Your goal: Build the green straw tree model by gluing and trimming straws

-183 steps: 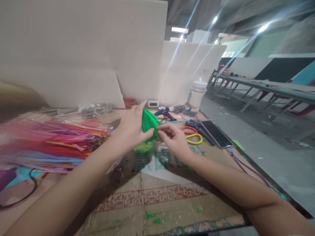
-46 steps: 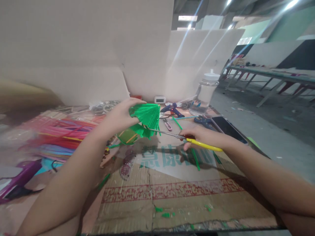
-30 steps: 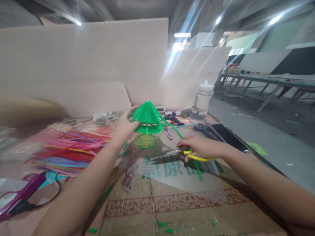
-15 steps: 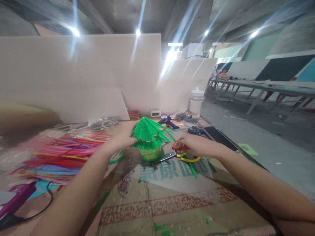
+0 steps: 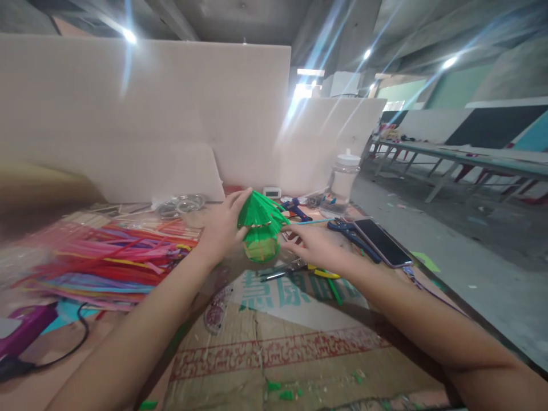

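Observation:
A small green craft model (image 5: 261, 231), with a pointed two-tiered roof of pipe-cleaner-like strips over a rounded base, stands above the cardboard. My left hand (image 5: 225, 225) grips its roof from the left, fingers near the peak and thumb lower down. To the right of the model, my right hand (image 5: 314, 244) has its fingers apart and extended toward the roof's edge; whether they touch it I cannot tell. Below that hand, a pair of scissors (image 5: 282, 274) with yellow on the handles lies on the cardboard, partly covered by the hand. Nearby is a loose green strip (image 5: 335, 292).
Coloured pipe cleaners (image 5: 111, 257) lie in a pile on the left, beside a purple tool (image 5: 29, 328) with a black cord. Blue-handled pliers (image 5: 353, 237), a phone (image 5: 382, 242), a blue glue gun (image 5: 297, 210) and a clear bottle (image 5: 342, 182) sit at right and back. Cardboard (image 5: 222, 365) covers the front.
My right hand has let go of the scissors, which now lie on the cardboard, and moved toward the model. My left hand has shifted up round the roof.

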The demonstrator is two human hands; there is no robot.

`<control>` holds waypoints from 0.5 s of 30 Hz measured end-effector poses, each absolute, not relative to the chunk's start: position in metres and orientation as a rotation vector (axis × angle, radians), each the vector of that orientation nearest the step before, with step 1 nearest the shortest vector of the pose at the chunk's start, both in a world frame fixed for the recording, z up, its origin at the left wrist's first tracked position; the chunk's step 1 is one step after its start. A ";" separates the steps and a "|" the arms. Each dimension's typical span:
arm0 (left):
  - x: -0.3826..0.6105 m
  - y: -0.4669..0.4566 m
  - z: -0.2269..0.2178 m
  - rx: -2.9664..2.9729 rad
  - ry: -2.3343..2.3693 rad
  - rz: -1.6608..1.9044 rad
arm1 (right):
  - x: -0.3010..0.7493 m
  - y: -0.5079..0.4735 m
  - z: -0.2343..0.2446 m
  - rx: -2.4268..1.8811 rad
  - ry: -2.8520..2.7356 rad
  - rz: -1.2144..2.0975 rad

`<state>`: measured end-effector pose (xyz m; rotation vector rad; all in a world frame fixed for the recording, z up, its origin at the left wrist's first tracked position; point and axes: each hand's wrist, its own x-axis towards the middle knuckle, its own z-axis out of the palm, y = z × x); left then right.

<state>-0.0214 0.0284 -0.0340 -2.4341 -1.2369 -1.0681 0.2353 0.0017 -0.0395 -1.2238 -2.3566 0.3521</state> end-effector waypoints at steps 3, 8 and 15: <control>-0.021 0.028 -0.030 -2.484 -1.174 -0.997 | 0.242 0.007 -0.034 -1.281 -2.370 0.312; -0.020 0.021 -0.017 -2.535 -1.136 -0.797 | 0.248 0.002 -0.022 -1.263 -2.265 0.278; -0.007 0.010 -0.015 -2.522 -0.941 -0.992 | 0.234 0.004 -0.021 -1.207 -2.148 0.570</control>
